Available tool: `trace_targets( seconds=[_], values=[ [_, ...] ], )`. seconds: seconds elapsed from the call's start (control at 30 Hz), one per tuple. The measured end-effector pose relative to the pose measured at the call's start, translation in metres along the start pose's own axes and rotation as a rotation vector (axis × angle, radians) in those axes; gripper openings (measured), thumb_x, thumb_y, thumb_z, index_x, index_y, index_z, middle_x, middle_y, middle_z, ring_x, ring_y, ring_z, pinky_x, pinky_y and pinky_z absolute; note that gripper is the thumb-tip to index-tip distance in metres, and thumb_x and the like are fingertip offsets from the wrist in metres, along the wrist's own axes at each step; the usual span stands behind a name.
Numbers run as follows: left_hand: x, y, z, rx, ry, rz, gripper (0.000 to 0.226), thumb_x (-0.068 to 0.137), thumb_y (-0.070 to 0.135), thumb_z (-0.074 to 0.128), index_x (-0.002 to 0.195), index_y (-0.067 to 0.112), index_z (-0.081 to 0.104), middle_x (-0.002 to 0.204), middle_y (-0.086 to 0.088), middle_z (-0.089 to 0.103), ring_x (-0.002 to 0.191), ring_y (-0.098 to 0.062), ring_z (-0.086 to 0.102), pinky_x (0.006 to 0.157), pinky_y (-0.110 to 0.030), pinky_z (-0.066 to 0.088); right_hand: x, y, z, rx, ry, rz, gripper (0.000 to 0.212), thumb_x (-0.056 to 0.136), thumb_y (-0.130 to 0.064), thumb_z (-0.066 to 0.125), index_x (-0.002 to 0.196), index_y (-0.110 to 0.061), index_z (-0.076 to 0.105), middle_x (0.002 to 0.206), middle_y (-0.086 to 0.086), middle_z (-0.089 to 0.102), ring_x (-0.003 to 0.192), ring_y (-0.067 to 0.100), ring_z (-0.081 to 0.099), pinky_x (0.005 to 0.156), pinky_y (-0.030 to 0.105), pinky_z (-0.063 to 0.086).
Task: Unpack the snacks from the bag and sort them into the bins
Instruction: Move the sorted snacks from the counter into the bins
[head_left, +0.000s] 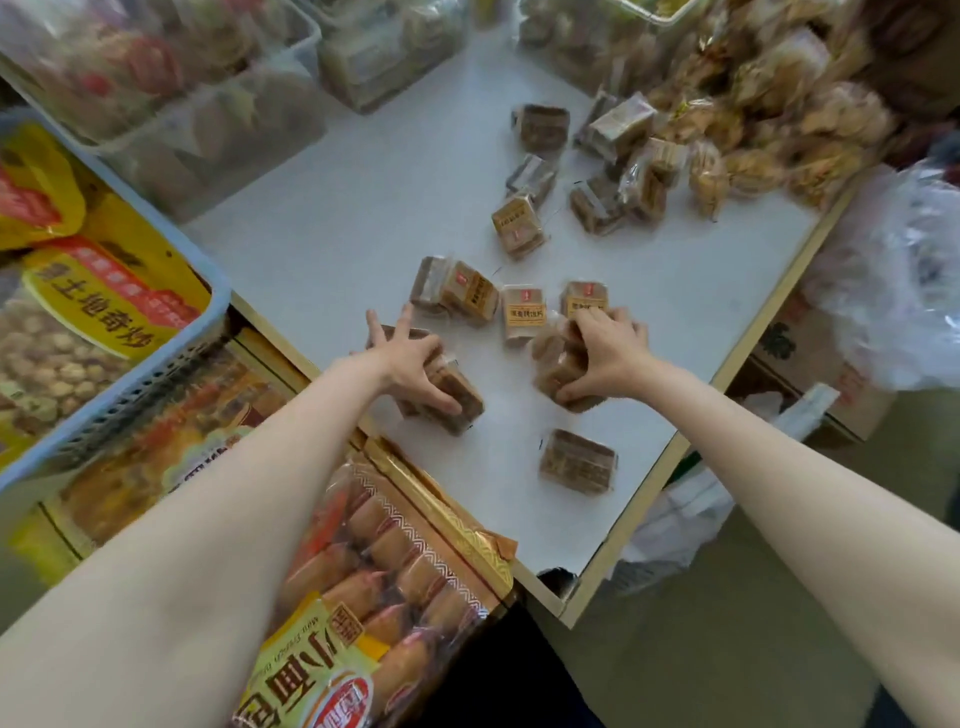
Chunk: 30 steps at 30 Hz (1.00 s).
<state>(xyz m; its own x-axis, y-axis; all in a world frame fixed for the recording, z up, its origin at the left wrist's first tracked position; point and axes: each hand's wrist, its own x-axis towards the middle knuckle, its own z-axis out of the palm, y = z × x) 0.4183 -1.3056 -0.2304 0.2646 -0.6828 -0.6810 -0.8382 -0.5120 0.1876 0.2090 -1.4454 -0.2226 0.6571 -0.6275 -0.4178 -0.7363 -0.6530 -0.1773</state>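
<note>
both hands mid-frame: left hand (415, 364) and right hand (602, 353) each clutch snack packs (563, 371); light, crinkly-slick wrappers, probably crumbly; grab by the sides

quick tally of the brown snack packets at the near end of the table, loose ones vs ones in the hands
Loose label-up packets in the row beyond the hands: 3
Loose lone packet near the front edge: 1
Left stack gripped by the left hand: 1
Right stack gripped by the right hand: 1
Total: 6, stack contents uncountable
</note>
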Motion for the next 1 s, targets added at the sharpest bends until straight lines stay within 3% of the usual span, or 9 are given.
trace_targets(
  seconds=[0.13,0.23,0.3,0.47,0.57,0.63,0.77,0.93,1.0],
  values=[
    [0.004,-0.002,-0.004,-0.008,-0.020,-0.001,0.096,0.063,0.066,0.071,0.143,0.033,0.030,0.156,-0.013,-0.017,0.137,-0.053,-0.009,0.114,-0.058,0.010,0.030,0.011,-0.009,0.279,0.007,0.164,0.087,0.062,-0.050,0.081,0.126,-0.006,0.040,0.138,0.017,0.028,0.128,0.037,0.026,0.107,0.044,0.028],
    [-0.001,0.004,0.004,-0.044,0.026,0.011,0.090,0.063,0.064,0.072,0.140,0.035,0.035,0.153,-0.020,0.006,0.135,-0.048,0.007,0.113,-0.053,0.018,0.047,0.011,-0.004,0.457,-0.033,0.186,0.095,0.057,-0.057,0.081,0.129,-0.010,0.041,0.136,0.013,0.027,0.126,0.034,0.033,0.110,0.044,0.031],
    [-0.007,0.010,0.010,-0.050,0.038,0.020,0.089,0.066,0.063,0.071,0.141,0.036,0.033,0.146,-0.020,0.021,0.132,-0.043,0.014,0.111,-0.049,0.021,0.052,0.011,-0.002,0.613,-0.032,0.187,0.087,0.059,-0.054,0.082,0.126,-0.013,0.044,0.127,0.007,0.030,0.116,0.025,0.040,0.107,0.040,0.038],
    [-0.020,0.023,0.018,-0.015,0.121,0.047,0.104,0.067,0.063,0.070,0.147,0.042,0.008,0.142,-0.018,0.025,0.126,-0.041,0.020,0.107,-0.048,0.027,0.050,0.010,-0.004,0.674,-0.004,0.190,0.089,0.051,-0.061,0.081,0.123,-0.023,0.045,0.127,0.009,0.043,0.118,0.028,0.045,0.106,0.043,0.039],
    [-0.025,0.027,0.022,0.025,0.214,0.022,0.122,0.061,0.066,0.073,0.149,0.034,-0.005,0.138,-0.016,0.029,0.122,-0.037,0.026,0.100,-0.048,0.034,0.044,0.005,-0.003,0.644,0.090,0.113,0.083,0.064,-0.042,0.083,0.133,-0.023,0.040,0.128,0.011,0.031,0.119,0.030,0.043,0.108,0.037,0.035],
    [-0.028,0.033,0.024,0.107,0.253,0.002,0.125,0.059,0.069,0.071,0.151,0.024,-0.001,0.138,-0.015,0.029,0.123,-0.034,0.028,0.098,-0.046,0.033,0.041,0.001,0.000,0.608,0.158,0.054,0.081,0.066,-0.035,0.083,0.133,-0.023,0.040,0.128,0.011,0.028,0.119,0.029,0.044,0.105,0.033,0.035],
    [-0.027,0.040,0.021,0.135,0.230,-0.060,0.110,0.056,0.072,0.070,0.139,0.012,0.031,0.136,-0.014,0.030,0.124,-0.031,0.028,0.100,-0.045,0.029,0.049,-0.007,-0.001,0.668,0.123,0.045,0.084,0.066,-0.034,0.083,0.135,-0.024,0.038,0.135,0.013,0.028,0.124,0.029,0.041,0.107,0.034,0.036],
    [-0.029,0.041,0.023,0.157,0.189,-0.087,0.111,0.056,0.071,0.071,0.141,0.013,0.027,0.151,-0.017,0.019,0.139,-0.035,0.016,0.111,-0.060,0.007,0.055,-0.011,-0.007,0.782,0.069,0.096,0.106,0.050,-0.051,0.084,0.140,-0.030,0.033,0.135,0.012,0.044,0.126,0.030,0.043,0.108,0.045,0.037],
    [-0.032,0.040,0.029,0.126,0.180,-0.054,0.109,0.059,0.069,0.071,0.139,0.011,0.026,0.145,-0.013,0.034,0.135,-0.031,0.031,0.111,-0.057,0.013,0.053,-0.012,-0.005,0.802,0.129,0.108,0.099,0.054,-0.045,0.085,0.138,-0.032,0.034,0.132,0.013,0.039,0.123,0.031,0.043,0.110,0.042,0.034]
  ],
)
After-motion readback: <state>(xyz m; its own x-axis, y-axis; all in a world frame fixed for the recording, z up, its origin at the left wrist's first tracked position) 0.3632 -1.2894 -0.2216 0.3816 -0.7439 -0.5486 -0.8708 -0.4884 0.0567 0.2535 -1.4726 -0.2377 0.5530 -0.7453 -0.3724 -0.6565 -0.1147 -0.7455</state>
